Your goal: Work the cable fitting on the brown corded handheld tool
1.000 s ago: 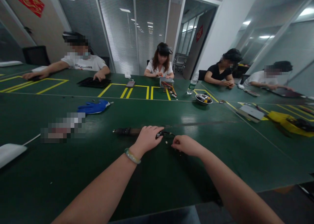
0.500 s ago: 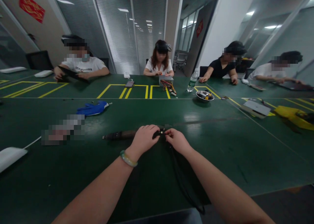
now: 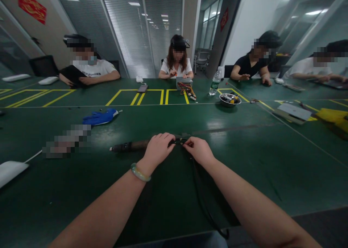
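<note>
A dark, slim electric screwdriver (image 3: pixel 137 146) lies on the green table with its tip pointing left. Over its right part curls my left hand (image 3: pixel 160 148), fingers closed around the tool. Just to the right, my right hand (image 3: pixel 199 149) pinches a thin dark wire at the tool's rear end. Between the hands a small gap shows dark wires (image 3: pixel 179 141), with fine detail too small to make out. A black cable (image 3: pixel 201 193) runs from beneath my right hand down past the table's front edge.
A blue glove (image 3: pixel 100 117) lies at the left, near a white box (image 3: pixel 12 172) with a cord. Farther off stand a metal bowl (image 3: pixel 230 104) of small parts and a water bottle (image 3: pixel 215 82). Several people sit across the table.
My right hand has drawn slightly away from the left, and thin wires now show between them. The screwdriver stays in place under my left hand. The camera view has shifted a little.
</note>
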{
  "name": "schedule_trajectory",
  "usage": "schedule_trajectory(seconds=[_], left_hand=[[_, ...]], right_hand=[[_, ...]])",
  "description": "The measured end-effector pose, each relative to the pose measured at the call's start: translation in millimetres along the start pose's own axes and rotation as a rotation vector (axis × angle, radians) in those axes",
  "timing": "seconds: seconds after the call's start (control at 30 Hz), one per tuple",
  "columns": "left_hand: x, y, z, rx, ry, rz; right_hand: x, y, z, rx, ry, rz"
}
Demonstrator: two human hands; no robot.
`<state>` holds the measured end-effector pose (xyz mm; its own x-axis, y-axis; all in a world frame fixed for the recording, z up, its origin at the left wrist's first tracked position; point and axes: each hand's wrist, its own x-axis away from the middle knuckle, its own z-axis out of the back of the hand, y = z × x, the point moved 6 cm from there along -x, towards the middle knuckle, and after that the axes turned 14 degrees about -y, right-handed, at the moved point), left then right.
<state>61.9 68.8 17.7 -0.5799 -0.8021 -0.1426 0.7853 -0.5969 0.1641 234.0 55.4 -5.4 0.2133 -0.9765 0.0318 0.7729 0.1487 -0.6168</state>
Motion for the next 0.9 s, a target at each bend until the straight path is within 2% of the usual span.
schedule_trajectory(seconds=[0.27,0.5,0.63,0.9], left_hand=[[1,0,-3.3,0.013,-0.004,-0.082],[9,4,-2.8,0.033,0.040,-0.169],[14,7,-0.7,0.027,0.079,-0.187],[18,8,-4.7,0.030,0.108,-0.198]], right_hand=[[3,-2,-2,0.042,0.034,0.056],[-1,-5,-11,0.086,0.042,0.122],[-2,-10,-15,0.146,0.029,0.183],[4,-15,-14,0.205,0.074,0.190]])
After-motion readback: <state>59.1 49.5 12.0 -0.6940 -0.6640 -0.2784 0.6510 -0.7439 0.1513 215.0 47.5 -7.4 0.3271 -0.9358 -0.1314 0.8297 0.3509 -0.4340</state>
